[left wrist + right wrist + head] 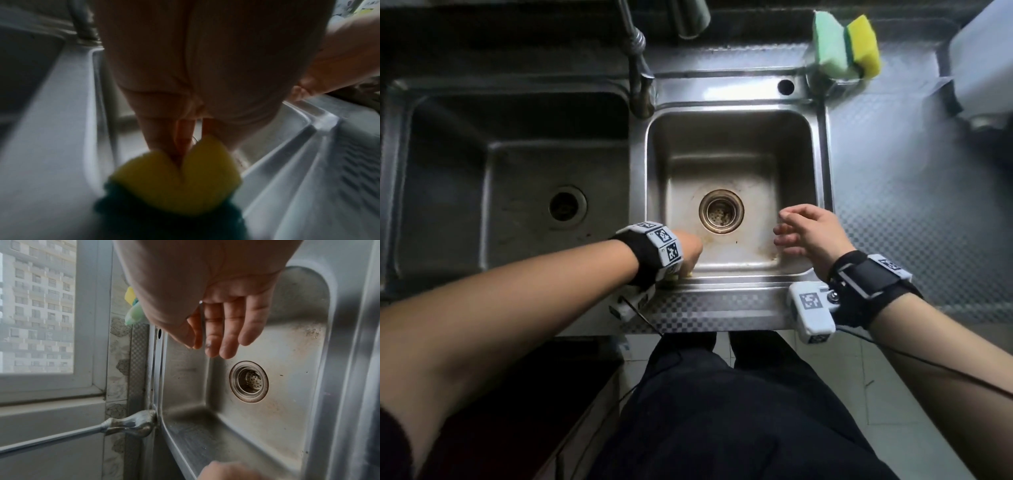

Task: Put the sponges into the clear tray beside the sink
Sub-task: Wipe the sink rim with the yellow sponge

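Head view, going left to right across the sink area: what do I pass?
Left basin drain → left hand at the right basin's near-left rim → strainer drain → right hand, fingers relaxed → patterned drainboard.

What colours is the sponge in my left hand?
Yellow foam with a dark green scrub layer, clearest in the left wrist view.

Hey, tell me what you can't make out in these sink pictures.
- Yellow and dark green sponge under the left hand: head view, the wrist band hides nearly all of it; left wrist view is blurred.
- Clear plastic tray holding two sponges: head view, its walls barely show.
- White object on the counter: cut off by the right edge.
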{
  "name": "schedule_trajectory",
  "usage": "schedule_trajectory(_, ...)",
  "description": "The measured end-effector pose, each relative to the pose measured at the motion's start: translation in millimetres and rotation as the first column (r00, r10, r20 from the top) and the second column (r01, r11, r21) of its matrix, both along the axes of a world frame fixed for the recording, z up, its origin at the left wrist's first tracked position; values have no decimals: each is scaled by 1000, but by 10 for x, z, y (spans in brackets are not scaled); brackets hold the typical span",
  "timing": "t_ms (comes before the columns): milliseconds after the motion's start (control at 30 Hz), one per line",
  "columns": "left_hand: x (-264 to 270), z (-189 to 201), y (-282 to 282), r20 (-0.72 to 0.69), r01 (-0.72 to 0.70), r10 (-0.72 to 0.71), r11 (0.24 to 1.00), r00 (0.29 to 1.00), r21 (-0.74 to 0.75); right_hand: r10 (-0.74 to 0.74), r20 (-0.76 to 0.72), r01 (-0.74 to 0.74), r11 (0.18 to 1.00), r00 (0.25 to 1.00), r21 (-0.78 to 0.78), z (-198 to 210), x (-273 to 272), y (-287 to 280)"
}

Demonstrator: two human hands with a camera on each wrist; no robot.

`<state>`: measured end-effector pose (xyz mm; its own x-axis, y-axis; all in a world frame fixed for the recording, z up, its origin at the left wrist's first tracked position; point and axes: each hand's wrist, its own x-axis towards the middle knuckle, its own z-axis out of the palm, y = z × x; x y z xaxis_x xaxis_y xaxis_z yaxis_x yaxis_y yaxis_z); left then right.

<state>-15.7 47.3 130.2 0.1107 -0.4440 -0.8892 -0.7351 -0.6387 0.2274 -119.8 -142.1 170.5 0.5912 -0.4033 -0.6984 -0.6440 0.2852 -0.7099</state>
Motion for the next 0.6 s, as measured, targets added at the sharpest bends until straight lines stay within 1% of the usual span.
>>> schedule_trajectory(67,-57,-38,-130,-58,-115,112,992,992,-58,-28,18,28,1000,999,-3,32,-52,-48)
schedule_trajectory(167,-159,-95,-492,-128,-232,215,962,968,-140,-86,35,86,996,996,5,87,-157,-204)
schedule_trajectory(267,-335,-108,-928,-251,-364,312,911,916,-195,-118,41,119,992,992,-27,102,-269,-327)
schedule_trajectory(333,-440,-88,-1218,-303,-433,366,881,880,-192,-130,39,132,989,991,-62,110,-329,-421)
schedule_trajectory(400,-523,-160,-1446,-312,-487,421,856,852,-175,-132,21,133,988,991,-75,116,-406,-505)
schedule_trajectory(466,-563,-272,-1596,-242,-515,470,839,849,-176,-146,26,148,986,989,-79,116,-477,-608)
schedule_trajectory(500,-576,-352,-1621,-216,-550,513,816,831,-176,-158,33,160,984,987,-80,115,-504,-658)
schedule_trajectory(533,-574,-398,-1638,-204,-537,501,820,841,-198,-171,39,174,982,984,-77,117,-524,-709)
schedule_trajectory(566,-562,-443,-1656,-213,-546,507,813,835,-203,-188,45,191,979,981,-69,124,-531,-756)
schedule_trajectory(600,-516,-486,-1717,-244,-609,565,773,788,-179,-204,49,207,976,978,-62,125,-520,-811)
